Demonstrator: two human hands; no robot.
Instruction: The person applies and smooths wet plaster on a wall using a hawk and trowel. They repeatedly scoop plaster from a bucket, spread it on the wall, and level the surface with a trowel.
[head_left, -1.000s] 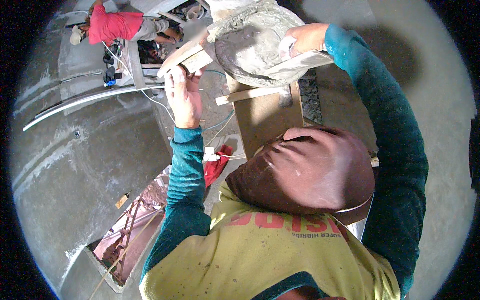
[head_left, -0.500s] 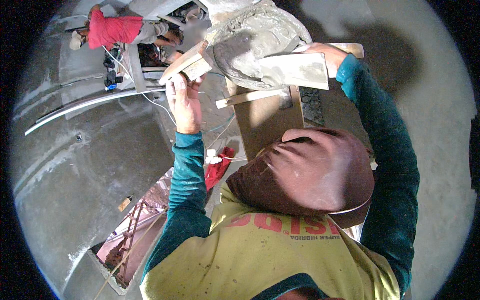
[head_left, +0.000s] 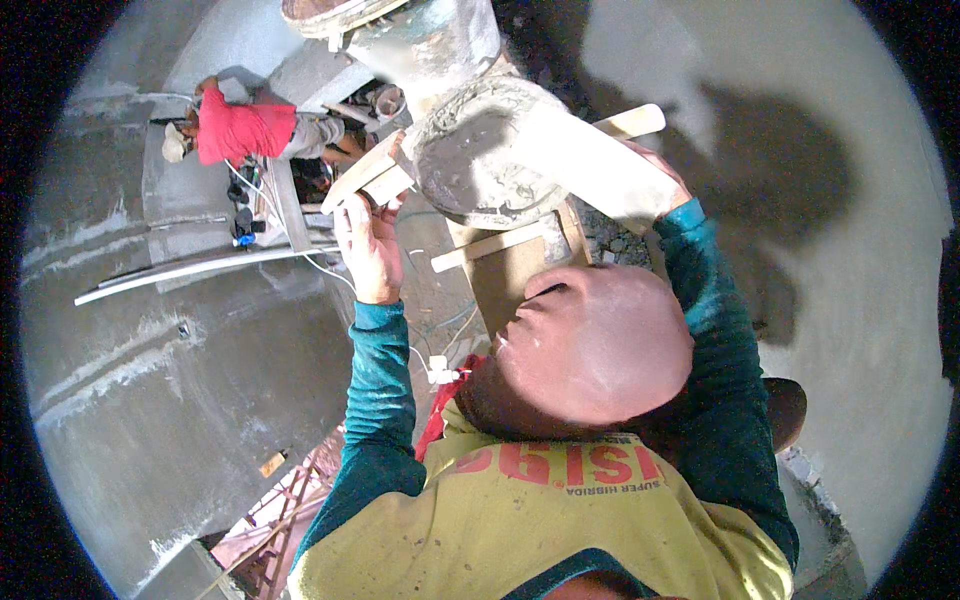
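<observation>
Left hand [head_left: 368, 240]: grasping pale wooden block [head_left: 368, 177].
Right hand [head_left: 662, 185]: mostly hidden, grip indiscernible, touching long pale flat board [head_left: 590, 160].
Between: round grey mortar-filled pan [head_left: 480, 155].

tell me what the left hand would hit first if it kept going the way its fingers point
Probably nothing new: the left hand already touches the wooden float right above its fingers. Beyond that lies the mortar pan, though depth is unclear.
</observation>
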